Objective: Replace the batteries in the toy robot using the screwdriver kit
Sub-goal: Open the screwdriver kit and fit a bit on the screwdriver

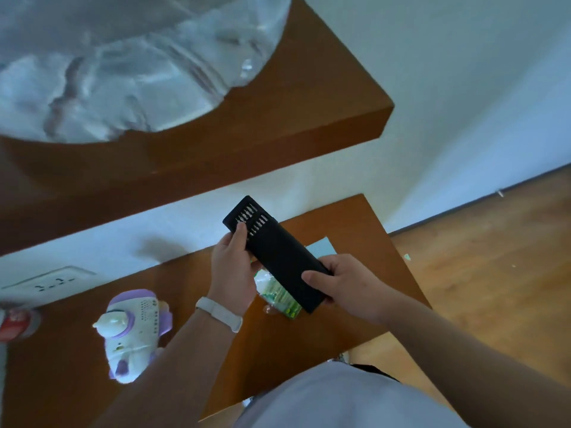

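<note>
There is one screwdriver kit (279, 253), a long black case held in the air above the right half of the one brown table (312, 332) and slanting from far left to near right. Its inner tray stands partly out at the far end, showing two rows of silver bits (252, 218); they are too small to count. One toy robot (133, 332), white and purple, lies on the table to the left, well apart from the kit. One green and white battery pack (278, 296), apparently wrapped in clear plastic, lies on the table below the case, and one pale blue sheet (321, 247) shows beyond it.

Two hands hold the kit. The left hand (233, 270) comes up from the near left, palm toward the case, its thumb laid on the exposed tray and its fingers wrapped behind the far part. One white wristband (220, 314) circles that wrist. The right hand (347, 287) reaches in from the near right and grips the near end, thumb on top and fingers curled underneath.

One white wall socket (49, 281) sits on the wall at far left. One brown shelf (278, 125) hangs above, carrying crumpled clear plastic (123, 63).
</note>
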A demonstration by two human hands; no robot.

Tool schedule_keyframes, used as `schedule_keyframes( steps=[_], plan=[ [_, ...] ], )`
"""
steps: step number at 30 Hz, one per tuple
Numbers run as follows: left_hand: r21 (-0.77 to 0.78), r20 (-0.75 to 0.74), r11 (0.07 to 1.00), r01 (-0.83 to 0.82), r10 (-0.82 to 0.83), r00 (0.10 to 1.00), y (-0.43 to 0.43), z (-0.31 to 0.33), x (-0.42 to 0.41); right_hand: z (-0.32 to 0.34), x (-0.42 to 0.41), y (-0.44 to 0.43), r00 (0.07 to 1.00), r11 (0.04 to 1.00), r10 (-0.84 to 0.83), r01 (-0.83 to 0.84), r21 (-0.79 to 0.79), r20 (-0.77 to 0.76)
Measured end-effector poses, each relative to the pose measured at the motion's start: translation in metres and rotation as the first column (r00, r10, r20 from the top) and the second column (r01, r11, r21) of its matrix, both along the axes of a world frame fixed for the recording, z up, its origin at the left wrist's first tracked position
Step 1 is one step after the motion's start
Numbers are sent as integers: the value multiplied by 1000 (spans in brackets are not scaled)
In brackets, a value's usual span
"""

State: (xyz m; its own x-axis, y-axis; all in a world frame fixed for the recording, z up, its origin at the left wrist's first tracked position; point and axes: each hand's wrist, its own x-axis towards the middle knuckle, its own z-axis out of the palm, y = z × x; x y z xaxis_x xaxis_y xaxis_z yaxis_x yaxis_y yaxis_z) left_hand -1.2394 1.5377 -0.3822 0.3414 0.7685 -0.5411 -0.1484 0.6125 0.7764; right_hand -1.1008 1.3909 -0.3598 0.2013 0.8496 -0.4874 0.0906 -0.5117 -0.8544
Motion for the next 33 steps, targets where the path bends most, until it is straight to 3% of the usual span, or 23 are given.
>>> schedule_keyframes(
  steps=[12, 21, 24, 26, 28, 33],
  plan=[
    [5, -90, 1000, 20, -20, 996, -21, -15, 88, -23, 87, -75, 999, 998, -36, 34, -43, -33],
    [-25, -138, 994, -110, 106, 985, -30, -28, 141, -29, 151, -104, 994, 995, 24, -34, -94, -110],
    [19, -220, 995, -96, 98, 971, -21, -30, 139, -36, 170, -119, 995, 991, -22, 9, -134, -100],
    [30, -275, 999, -46, 52, 960, -26, -34, 136, -47, 176, -123, 998, 987, -65, 61, -151, -19],
    [28, -301, 999, -19, 26, 953, -34, -37, 137, -62, 178, -119, 985, 982, -56, 83, -169, 164],
    [22, -286, 1000, 2, 4, 958, -48, -39, 144, -108, 176, -96, 866, 982, 22, 75, -173, 500]
  ],
)
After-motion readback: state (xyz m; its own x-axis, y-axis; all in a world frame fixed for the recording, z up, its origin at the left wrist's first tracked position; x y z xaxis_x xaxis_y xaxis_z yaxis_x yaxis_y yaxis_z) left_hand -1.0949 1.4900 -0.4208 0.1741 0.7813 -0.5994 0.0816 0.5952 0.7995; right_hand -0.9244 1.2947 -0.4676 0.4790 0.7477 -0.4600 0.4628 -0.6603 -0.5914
